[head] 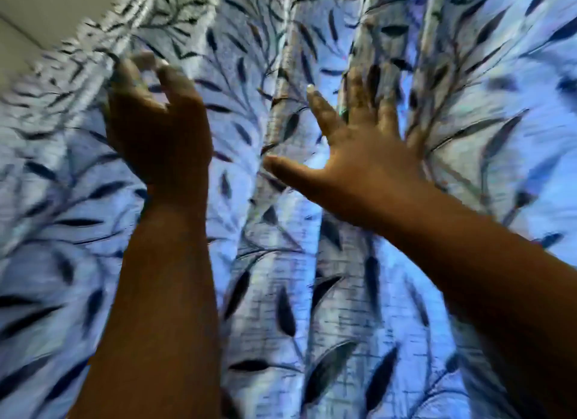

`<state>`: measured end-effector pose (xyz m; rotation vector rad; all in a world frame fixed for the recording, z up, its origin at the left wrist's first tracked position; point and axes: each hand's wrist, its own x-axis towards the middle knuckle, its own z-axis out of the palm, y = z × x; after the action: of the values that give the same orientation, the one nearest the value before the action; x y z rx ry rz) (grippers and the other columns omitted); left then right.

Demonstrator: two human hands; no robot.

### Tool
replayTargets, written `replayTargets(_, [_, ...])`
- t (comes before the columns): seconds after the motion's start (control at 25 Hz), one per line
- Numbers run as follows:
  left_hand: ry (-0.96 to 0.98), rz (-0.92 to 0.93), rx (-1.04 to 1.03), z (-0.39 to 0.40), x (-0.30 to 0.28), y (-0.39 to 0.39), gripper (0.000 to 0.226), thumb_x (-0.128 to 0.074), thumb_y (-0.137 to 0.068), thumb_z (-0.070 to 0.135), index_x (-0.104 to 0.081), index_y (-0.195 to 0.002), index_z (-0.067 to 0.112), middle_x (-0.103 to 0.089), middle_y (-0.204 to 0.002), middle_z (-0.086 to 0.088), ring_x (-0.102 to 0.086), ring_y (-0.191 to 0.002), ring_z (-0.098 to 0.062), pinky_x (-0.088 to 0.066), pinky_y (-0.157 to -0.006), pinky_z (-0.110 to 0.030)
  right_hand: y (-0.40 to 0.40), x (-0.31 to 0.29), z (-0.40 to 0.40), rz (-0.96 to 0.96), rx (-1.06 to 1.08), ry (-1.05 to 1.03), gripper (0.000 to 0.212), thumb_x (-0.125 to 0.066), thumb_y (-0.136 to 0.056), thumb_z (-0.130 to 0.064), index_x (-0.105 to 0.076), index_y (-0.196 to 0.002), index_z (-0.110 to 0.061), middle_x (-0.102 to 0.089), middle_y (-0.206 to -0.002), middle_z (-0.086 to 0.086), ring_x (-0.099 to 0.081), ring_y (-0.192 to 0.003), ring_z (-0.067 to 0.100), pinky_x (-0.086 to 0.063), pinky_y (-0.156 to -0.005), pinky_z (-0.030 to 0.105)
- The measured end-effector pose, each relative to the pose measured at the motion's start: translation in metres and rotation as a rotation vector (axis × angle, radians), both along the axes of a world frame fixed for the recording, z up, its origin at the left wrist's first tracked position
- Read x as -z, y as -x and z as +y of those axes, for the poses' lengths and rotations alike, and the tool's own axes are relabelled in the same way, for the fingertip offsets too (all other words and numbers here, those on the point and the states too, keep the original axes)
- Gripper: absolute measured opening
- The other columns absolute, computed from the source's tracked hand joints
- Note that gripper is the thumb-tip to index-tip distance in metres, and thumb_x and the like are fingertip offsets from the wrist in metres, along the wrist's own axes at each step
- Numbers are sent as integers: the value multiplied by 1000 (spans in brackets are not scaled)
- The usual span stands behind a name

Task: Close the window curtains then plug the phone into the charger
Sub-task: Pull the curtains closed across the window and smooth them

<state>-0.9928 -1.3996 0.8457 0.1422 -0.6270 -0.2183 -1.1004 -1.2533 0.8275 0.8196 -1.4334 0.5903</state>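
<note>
Across nearly the whole view hangs the curtain (312,309), leaf-print fabric, pale blue-white with dark slim leaves and thin branch lines, backlit, falling in soft vertical folds; frame is motion-blurred, worst at the left edge. Weave looks slightly slubby with fine horizontal threads, matte with a faint sheen on the fold ridges. Far upper left, a strip of plain wall or ceiling (37,9) shows beyond the curtain's top edge. No open gap of window is visible, so the curtain looks drawn or close to it; phone and charger are not in view. Judgement on handling: light, soft, drapey cloth, not fragile, gives and bunches under any touch, so a push alone would slide off it; better to gather a vertical fold or the leading edge high up and pull sideways, since a grip near the top should carry the hanging length with less drag. Both forearms reach up from the near edge. Left hand (156,119) is raised near the curtain's upper left, fingers curled with tips toward the cloth; blur hides whether it actually pinches fabric, cannot tell. Right hand (362,147) is spread wide, fingers straight and fanned, thumb out to the left, palm toward a central fold, holding nothing; contact with the cloth is likely but unclear.
</note>
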Motion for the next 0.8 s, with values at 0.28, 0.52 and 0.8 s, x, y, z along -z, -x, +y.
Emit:
replayTargets(0.28, [-586, -749, 190, -80, 48, 6, 108, -43, -77, 78, 3, -151, 14, 18, -158, -14, 12, -144, -39, -1, -116, -53, -4, 74, -27, -9, -67, -218, 99, -32, -63, -90, -2, -147, -45, 10, -161, -4, 12, -145, 39, 2, -104, 75])
replayTargets(0.52, [-744, -789, -217, -101, 65, -46, 117, -18, -58, 95, -9, -150, 25, 6, -160, -11, 8, -144, -39, 8, -104, -68, -29, 109, -56, 45, -165, -341, 96, -23, -66, -89, 4, -146, -44, 16, -160, -1, 17, -144, 39, 13, -100, 75])
replayTargets(0.8, [-958, -801, 1, -176, 105, -98, 125, -31, -60, 94, 9, -150, 18, 17, -158, -14, 9, -143, -45, 5, -109, -68, -47, 140, -105, -27, -183, -416, 103, -4, -55, -95, 8, -145, -46, 12, -161, -4, 7, -146, 37, 5, -106, 71])
